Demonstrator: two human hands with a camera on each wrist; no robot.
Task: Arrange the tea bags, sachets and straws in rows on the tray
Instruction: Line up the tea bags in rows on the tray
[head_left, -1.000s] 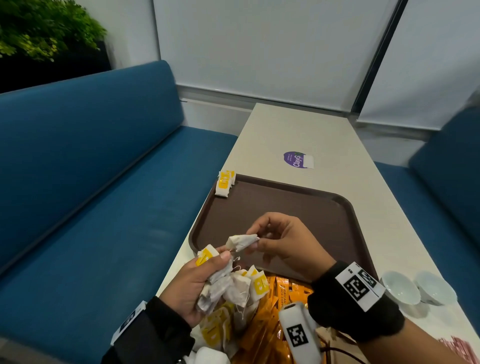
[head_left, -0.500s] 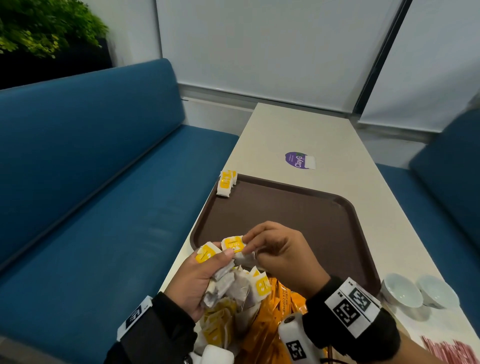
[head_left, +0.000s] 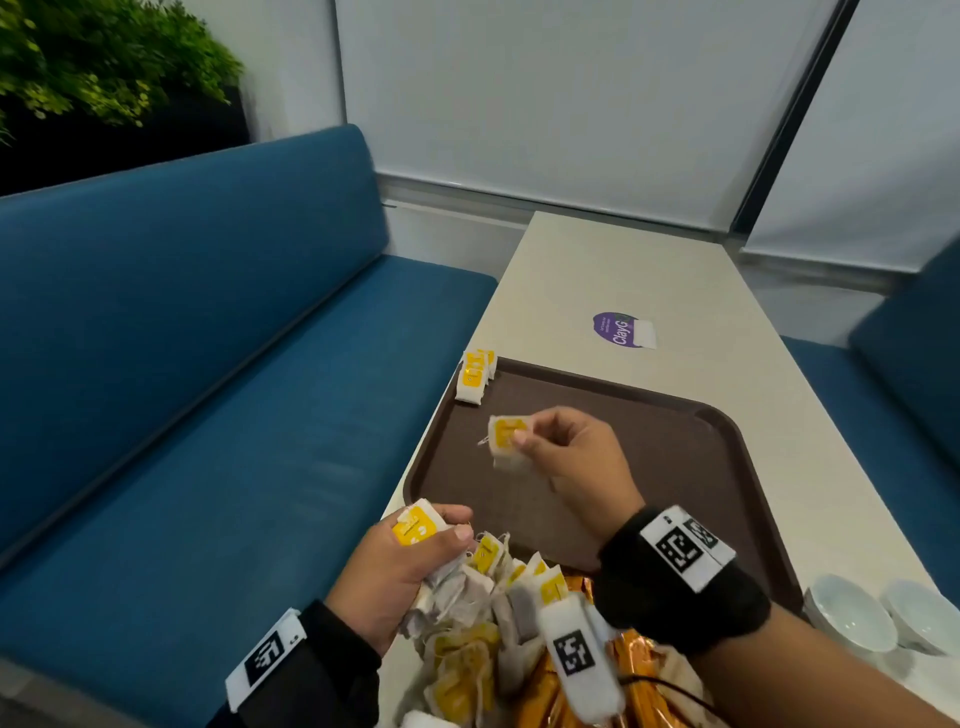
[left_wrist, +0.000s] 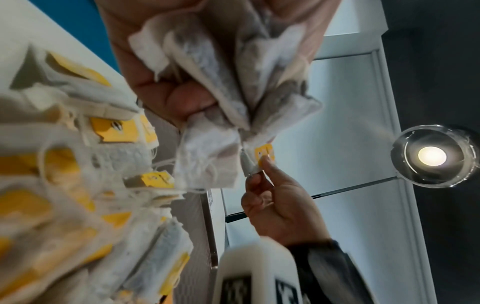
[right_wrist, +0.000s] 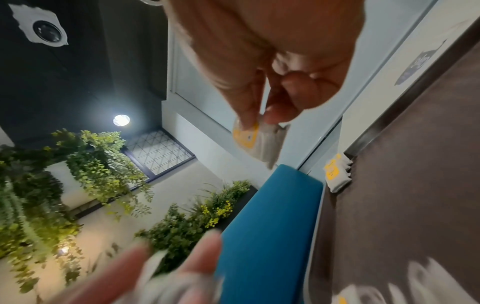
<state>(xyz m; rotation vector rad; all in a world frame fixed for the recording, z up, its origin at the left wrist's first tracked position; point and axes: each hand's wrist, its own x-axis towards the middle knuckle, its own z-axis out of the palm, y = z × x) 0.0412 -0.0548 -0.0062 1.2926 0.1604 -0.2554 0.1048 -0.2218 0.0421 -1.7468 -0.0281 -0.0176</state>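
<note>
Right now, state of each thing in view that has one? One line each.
left hand: grips a bunch of tea bags
right hand: pinches single tea bag, held above tray
tray: on table, mostly bare
placed tea bags: stacked at tray's far left corner
orange sachets: piled off tray, near edge
two white bowls: upright, empty

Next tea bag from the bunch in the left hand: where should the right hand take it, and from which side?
Probably by the yellow tag of the bag sticking out above the left hand, pinched from above on the tray side. That flat tag stands clear of the bunch of tea bags, whose strings look tangled. The right hand is occupied with one tea bag.
</note>
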